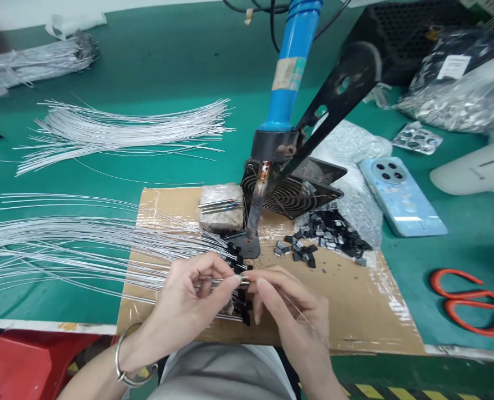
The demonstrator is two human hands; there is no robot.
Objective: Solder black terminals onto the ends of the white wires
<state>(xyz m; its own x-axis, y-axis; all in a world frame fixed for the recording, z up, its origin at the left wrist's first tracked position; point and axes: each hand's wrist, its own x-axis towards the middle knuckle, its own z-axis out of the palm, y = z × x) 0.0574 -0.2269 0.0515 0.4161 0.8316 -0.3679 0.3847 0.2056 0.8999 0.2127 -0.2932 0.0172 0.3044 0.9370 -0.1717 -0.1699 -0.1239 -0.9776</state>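
Observation:
My left hand (192, 303) is closed in a pinch over the near ends of the thin white wires (84, 236), with a white wire end between thumb and forefinger. My right hand (295, 311) meets it fingertip to fingertip, pinching a fine thin wire (297, 311) that trails back across the palm. What lies exactly between the fingertips is partly hidden. Small black connectors (242, 311) sit in a row on the wire ends, just under both hands. Above them, a blue-handled soldering iron (286, 78) hangs tip down in a black metal bracket (338, 94).
On the cardboard sheet (355, 316) lie loose black connectors (334, 233), a wrapped block (221, 208) and a black fan (288, 191). Another wire bundle (134, 128) rests behind. To the right are a phone (403, 194), red-handled scissors (472, 305) and a white cylindrical object (475, 166).

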